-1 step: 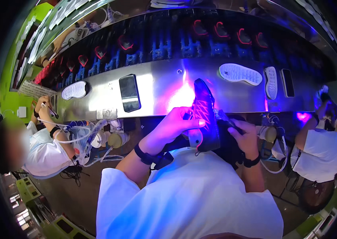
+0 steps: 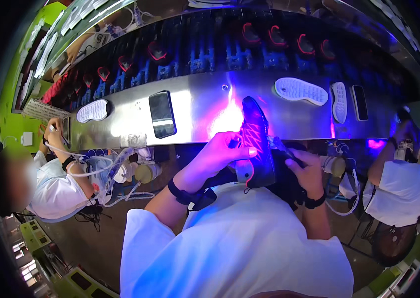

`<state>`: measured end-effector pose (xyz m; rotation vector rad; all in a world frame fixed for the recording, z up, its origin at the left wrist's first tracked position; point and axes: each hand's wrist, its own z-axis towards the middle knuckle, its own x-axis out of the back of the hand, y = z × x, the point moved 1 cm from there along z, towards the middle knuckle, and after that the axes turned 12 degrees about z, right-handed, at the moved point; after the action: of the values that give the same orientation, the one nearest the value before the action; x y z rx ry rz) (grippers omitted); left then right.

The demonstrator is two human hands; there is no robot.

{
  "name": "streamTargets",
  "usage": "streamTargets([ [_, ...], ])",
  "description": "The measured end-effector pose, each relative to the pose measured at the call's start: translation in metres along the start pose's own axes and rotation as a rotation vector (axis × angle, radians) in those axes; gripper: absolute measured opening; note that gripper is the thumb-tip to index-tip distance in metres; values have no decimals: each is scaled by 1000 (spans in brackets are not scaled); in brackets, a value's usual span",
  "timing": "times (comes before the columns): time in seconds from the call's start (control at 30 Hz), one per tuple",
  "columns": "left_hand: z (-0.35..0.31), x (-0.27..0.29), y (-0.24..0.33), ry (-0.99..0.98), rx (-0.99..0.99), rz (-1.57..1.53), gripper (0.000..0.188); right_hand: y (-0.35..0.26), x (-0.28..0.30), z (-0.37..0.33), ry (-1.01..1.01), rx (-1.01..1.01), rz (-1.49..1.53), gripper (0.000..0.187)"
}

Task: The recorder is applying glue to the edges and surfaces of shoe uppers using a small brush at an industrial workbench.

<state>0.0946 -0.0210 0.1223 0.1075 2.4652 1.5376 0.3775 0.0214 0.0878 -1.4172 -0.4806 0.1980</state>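
A dark shoe upper (image 2: 262, 149) with zigzag lacing stands toe-up in front of my chest, lit by violet light. My left hand (image 2: 222, 151) is closed round its left side, the thumb pressed across the lacing. Just right of the shoe, my right hand (image 2: 305, 169) is closed on a dark-handled tool (image 2: 294, 158). A pale, blurry part at the tool's front lies beside the shoe's edge; I cannot tell whether it touches.
Beyond the metal bench edge lie white soles (image 2: 301, 91) and phones (image 2: 162, 114). Dark shoes with red-lit openings (image 2: 156, 51) stand in a row on a blue-black rack at the back. Co-workers sit at left (image 2: 66, 184) and right (image 2: 398, 191), with hoses and pots beside me.
My hands and the shoe hold nearly the same place. The right co-worker's hands have shifted slightly. The bench and rack sit a touch differently in the view.
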Motion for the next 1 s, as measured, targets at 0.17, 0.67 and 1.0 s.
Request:
streamTargets([
  [0.17, -3, -1, 6, 51, -16, 45, 36, -26, -5, 25, 85, -121, -18, 31],
  [0.67, 13, 11, 40, 291, -220, 245, 37, -44, 29, 6, -138, -279, 60, 33],
  [1.0, 24, -7, 25, 201, 28, -149, 45, -52, 36, 5, 9, 33, -177, 31],
])
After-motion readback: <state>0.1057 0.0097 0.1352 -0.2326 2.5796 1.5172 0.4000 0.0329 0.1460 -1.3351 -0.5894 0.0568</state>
